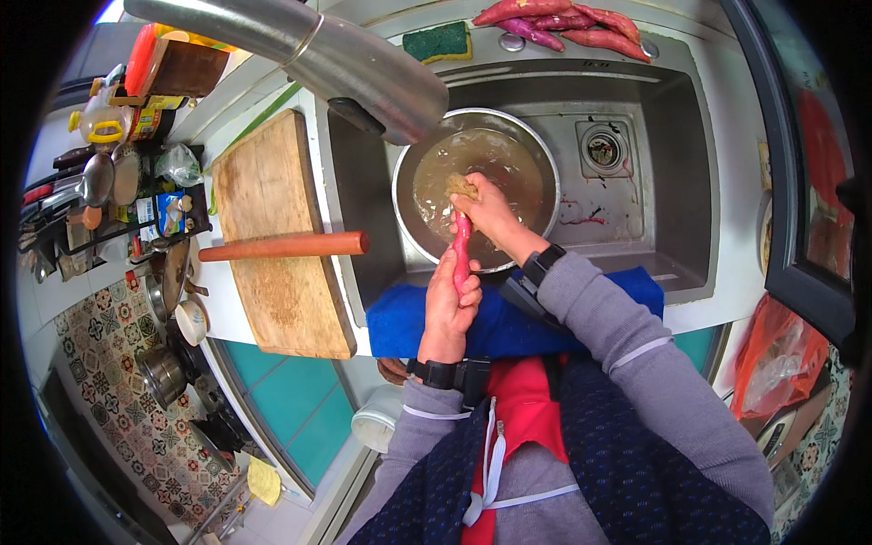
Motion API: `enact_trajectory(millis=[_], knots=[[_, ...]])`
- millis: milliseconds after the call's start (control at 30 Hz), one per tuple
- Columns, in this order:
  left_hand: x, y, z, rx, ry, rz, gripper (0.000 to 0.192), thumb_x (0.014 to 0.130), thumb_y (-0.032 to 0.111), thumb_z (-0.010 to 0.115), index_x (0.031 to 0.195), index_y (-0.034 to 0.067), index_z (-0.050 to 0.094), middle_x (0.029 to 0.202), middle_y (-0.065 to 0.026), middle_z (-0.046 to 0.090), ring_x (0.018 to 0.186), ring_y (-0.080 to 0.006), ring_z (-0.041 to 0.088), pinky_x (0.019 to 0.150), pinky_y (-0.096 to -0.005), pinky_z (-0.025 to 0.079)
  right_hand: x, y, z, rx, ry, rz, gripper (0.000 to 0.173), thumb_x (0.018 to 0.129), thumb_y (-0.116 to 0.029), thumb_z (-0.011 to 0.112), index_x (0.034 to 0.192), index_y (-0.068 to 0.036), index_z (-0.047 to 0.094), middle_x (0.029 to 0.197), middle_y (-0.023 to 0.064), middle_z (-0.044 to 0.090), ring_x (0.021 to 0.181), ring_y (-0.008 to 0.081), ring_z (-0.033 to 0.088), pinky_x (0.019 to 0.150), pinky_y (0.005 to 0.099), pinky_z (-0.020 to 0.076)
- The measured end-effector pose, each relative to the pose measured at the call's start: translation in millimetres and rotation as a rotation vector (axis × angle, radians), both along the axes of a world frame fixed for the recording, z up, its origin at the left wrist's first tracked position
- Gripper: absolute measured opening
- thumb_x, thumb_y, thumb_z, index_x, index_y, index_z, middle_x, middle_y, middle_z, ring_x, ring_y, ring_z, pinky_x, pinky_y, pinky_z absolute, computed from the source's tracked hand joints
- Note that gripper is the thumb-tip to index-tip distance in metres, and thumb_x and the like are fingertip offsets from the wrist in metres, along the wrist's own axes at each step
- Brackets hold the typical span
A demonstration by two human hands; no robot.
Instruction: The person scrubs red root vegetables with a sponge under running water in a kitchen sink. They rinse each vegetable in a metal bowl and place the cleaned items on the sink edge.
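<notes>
My left hand (451, 300) is closed around the lower part of a slim pink-red sweet potato (462, 246), held over the near part of a round metal basin (553, 160). At its far end, my right hand (492, 210) grips a tan scrubbing pad (460, 185) against the sweet potato. Murky water (490, 150) stands in the basin, which sits in the left part of a steel sink (681, 170). Behind the sink lie several red-purple sweet potatoes (565, 24) beside a green and yellow sponge (438, 43).
A steel faucet (368, 75) hangs over the basin's far left. Left of the sink, a rolling pin (286, 246) crosses a wooden cutting board (272, 184), its end overhanging the sink. A blue cloth (409, 320) covers the near edge. Scraps lie around the drain (603, 150).
</notes>
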State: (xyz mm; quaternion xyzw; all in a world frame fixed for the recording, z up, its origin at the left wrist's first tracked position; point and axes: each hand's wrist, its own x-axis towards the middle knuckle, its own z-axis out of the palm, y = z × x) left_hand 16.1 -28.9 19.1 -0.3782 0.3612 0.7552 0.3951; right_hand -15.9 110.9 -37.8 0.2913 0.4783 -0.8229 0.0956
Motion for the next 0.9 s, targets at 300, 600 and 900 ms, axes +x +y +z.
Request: enact_trajectory(millis=[300, 600, 900], knots=[[-12, -23, -2, 0.054, -0.029, 0.078, 0.03, 0.095, 0.027, 0.049, 0.12, 0.012, 0.047, 0.089, -0.0113, 0.059, 0.061, -0.012, 0.049, 0.042, -0.0155, 0.036, -9, 63, -58, 1.27, -0.16, 0.314, 0.027, 0.084, -0.025, 0.06, 0.106, -0.009, 0.059, 0.094, 0.0148, 0.065, 0.083, 0.031, 0.063, 0.074, 0.0398, 0.0491], [-11, 4, -11, 0.463, -0.274, 0.028, 0.032, 0.096, 0.022, 0.047, 0.119, 0.0, 0.047, 0.093, -0.0105, 0.055, 0.055, -0.0071, 0.041, 0.037, -0.0148, 0.034, 13, 19, 9, 0.101, 0.105, -0.115, 0.022, 0.086, -0.009, 0.061, 0.105, -0.003, 0.053, 0.096, 0.0033, 0.06, 0.089, 0.0097, 0.055, 0.077, 0.0244, 0.0455], [-7, -10, 6, 0.405, -0.398, 0.284, 0.034, 0.094, 0.023, 0.053, 0.118, 0.0, 0.047, 0.098, -0.0102, 0.057, 0.06, -0.0085, 0.047, 0.042, -0.0166, 0.041, -8, 72, -65, 1.453, -0.146, 0.614, 0.027, 0.083, -0.026, 0.058, 0.106, -0.012, 0.062, 0.117, 0.0123, 0.054, 0.11, 0.0312, 0.046, 0.089, 0.0426, 0.0405]])
